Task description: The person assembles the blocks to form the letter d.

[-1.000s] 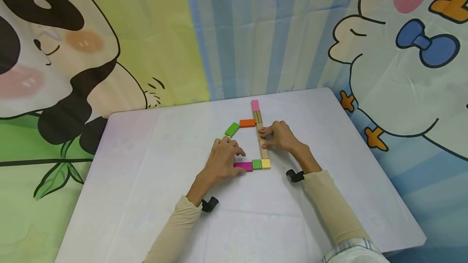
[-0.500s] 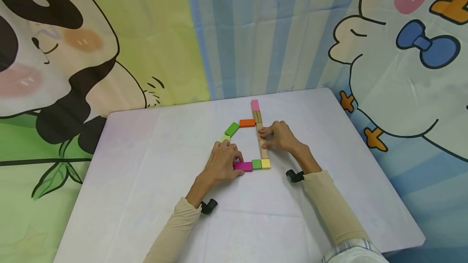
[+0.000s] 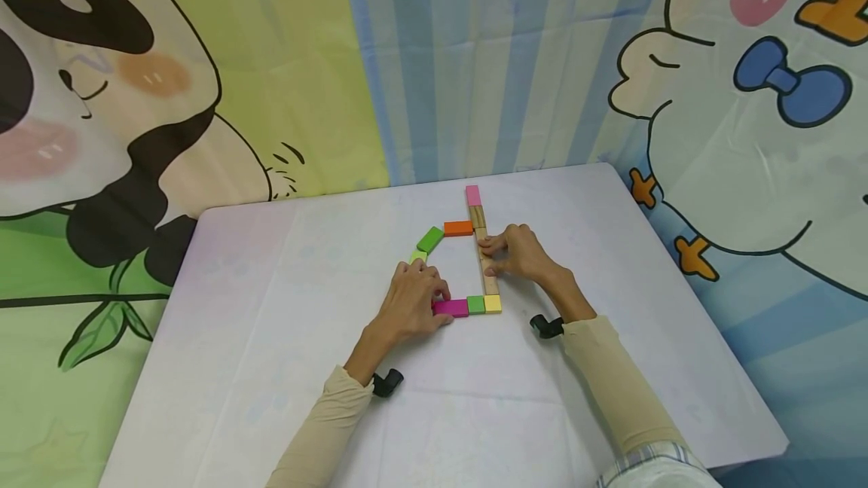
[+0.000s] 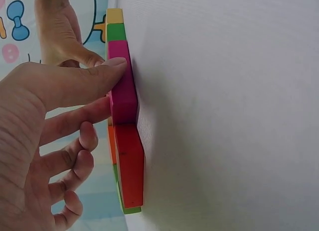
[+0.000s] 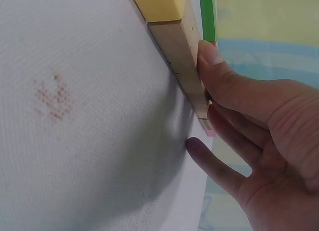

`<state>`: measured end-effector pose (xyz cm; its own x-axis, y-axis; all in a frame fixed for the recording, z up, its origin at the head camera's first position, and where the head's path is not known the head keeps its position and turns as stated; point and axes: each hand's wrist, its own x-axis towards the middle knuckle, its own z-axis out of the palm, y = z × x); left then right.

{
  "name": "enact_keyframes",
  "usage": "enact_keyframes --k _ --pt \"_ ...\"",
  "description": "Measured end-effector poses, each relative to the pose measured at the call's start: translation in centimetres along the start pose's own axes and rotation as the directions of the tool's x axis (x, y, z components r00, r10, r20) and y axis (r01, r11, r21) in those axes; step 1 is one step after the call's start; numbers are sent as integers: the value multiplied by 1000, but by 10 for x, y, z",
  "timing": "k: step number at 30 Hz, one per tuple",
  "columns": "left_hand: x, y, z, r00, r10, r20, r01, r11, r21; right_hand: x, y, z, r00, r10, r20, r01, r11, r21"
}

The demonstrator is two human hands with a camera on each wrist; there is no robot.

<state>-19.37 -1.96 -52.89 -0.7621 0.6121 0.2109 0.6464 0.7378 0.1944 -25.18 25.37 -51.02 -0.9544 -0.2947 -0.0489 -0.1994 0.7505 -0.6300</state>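
Observation:
Wooden blocks lie flat, end to end, in an outline on the table. My left hand (image 3: 414, 296) pinches a magenta block (image 3: 453, 309), its thumb on the near side and index finger behind, as the left wrist view shows. A red block (image 4: 130, 166) meets the magenta block's end; in the head view the hand covers it. My right hand (image 3: 522, 253) holds a plain wood-coloured block (image 5: 182, 57) in the right-hand column with thumb and fingertips. A green block (image 3: 476, 305) and a yellow block (image 3: 493, 304) continue the near row from the magenta one.
An orange block (image 3: 458, 229), a green block (image 3: 430, 239) and a light green block (image 3: 418, 255) form the far left side. A pink block (image 3: 472, 196) tops the column above a striped wooden block (image 3: 478, 217). The white table (image 3: 285, 367) meets a cartoon-print cloth (image 3: 461, 59) behind.
My left index finger has curled in toward the magenta block, and the left hand has dropped slightly, showing more of the light green block. The right hand has stayed in place.

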Motion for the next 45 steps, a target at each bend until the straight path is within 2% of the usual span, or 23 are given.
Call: enact_keyframes --k 23,30,35,39,45 --pt "1 -1 3 1000 6 -14 -6 1000 -13 -4 2 1 1000 11 -8 -11 1000 15" --pt "0 -4 4 1000 -4 -22 4 1000 -22 1 1 4 1000 3 1 -3 1000 18" --pt "-3 -6 4 999 -32 -7 31 999 -31 6 -1 6 1000 -17 19 17 1000 12" --pt "-6 -12 1 997 -80 -12 79 993 -83 9 -2 6 999 -30 37 31 999 -14" --pt "-13 -33 -18 982 -158 -107 140 978 -155 6 -9 3 997 -33 71 39 996 -80"
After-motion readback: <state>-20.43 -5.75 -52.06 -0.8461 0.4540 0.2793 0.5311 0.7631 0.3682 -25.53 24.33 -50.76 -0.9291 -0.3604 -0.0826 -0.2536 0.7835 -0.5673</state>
